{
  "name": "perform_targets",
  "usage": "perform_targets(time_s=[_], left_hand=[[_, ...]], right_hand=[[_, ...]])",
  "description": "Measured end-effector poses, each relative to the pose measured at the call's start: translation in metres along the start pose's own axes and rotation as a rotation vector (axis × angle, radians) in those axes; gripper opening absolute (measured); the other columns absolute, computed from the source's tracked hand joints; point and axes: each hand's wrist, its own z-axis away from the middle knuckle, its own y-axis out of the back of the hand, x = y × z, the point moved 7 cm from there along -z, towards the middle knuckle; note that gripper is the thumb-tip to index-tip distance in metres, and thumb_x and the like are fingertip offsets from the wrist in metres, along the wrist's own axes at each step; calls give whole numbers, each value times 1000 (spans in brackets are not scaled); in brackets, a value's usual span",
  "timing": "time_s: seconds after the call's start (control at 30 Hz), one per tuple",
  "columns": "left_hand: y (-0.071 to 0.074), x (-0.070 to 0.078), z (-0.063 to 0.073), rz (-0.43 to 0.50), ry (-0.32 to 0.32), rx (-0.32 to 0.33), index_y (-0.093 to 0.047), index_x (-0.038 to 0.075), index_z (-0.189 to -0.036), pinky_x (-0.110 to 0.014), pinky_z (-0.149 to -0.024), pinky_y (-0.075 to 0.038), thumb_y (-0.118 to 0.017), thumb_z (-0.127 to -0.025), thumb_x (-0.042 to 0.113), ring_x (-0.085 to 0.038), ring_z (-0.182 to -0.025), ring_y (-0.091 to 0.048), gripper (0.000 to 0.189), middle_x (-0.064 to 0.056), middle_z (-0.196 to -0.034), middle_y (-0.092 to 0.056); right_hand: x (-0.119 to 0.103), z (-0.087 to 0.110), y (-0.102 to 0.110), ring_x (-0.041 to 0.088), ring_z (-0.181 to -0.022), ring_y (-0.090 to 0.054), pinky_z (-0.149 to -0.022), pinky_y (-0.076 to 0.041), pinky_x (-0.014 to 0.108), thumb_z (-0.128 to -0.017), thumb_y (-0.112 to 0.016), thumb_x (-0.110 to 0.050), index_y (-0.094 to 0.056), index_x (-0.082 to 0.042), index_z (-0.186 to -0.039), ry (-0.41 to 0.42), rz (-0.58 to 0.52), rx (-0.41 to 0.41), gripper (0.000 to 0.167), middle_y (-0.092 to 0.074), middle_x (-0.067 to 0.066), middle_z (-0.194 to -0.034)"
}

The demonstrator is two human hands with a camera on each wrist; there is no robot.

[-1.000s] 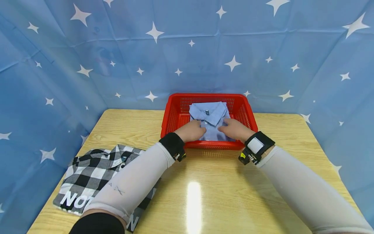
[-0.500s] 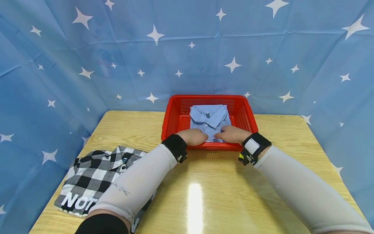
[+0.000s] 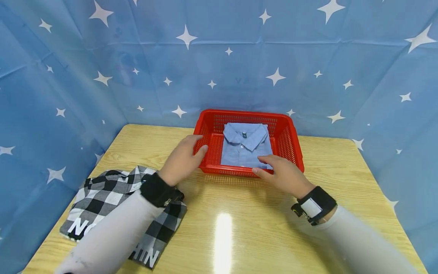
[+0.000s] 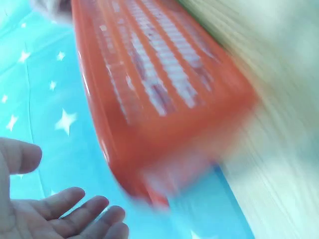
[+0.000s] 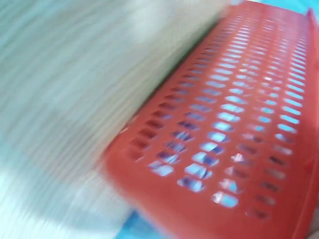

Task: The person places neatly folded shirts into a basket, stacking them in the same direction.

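Observation:
A folded light-blue collared shirt lies inside a red plastic basket, collar toward the back. My left hand is at the basket's left front side, outside it, with fingers and thumb spread apart and holding nothing. The left wrist view shows the same fingers loosely extended beside the blurred basket. Over the front rim on the right hovers my right hand, its thumb and fingers apart; whether it touches the rim cannot be told. In the right wrist view the basket's slotted wall fills most of the picture.
A black-and-white checked shirt with white letters lies on the left of the wooden table, partly under my left forearm. A blue curtain with white stars hangs close behind the basket and along both sides.
Both hands have come up off the blue shirt. The left moved out to the left of the basket; the right drew back toward the front rim. The shirt stays inside the basket.

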Motion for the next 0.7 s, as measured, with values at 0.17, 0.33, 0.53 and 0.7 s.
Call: perform_targets(time_s=[0.17,0.33,0.53,0.7], left_hand=[[26,-73,59,-153,83,-21,-43,-2,-155,-66,-116,-37,-56,-107,36,-50,-145,-41,62,-29,-158,-42],[30,-135,108,-233,42,-201,-43,5,-157,-74,-118,-20,-69,-98,46,-57,-151,-24,76,-30,-164,-31],[28,-173,142,-193,82,-325,-38,19,-162,-84,-110,-14,-79,-84,57,-62,-151,-13,96,-28,-168,-22],[24,-179,146,-207,116,-327,-38,21,-162,-86,-109,-12,-80,-81,60,-61,-152,-13,100,-27,-169,-22]], right_hand=[[0,13,-10,35,-116,-71,-96,-58,55,-92,-73,-55,-66,-7,-138,126,234,72,67,-73,18,-127],[-1,15,-11,27,-97,-75,-82,-63,49,-91,-79,-40,-73,-9,-121,164,281,160,43,-78,10,-109],[-1,15,-10,15,-60,-57,-52,-50,32,-88,-83,-21,-65,-17,-84,164,312,196,19,-62,-2,-70],[-3,13,-9,14,-55,-48,-47,-41,29,-85,-85,-17,-61,-18,-78,179,325,222,25,-53,-4,-63]])
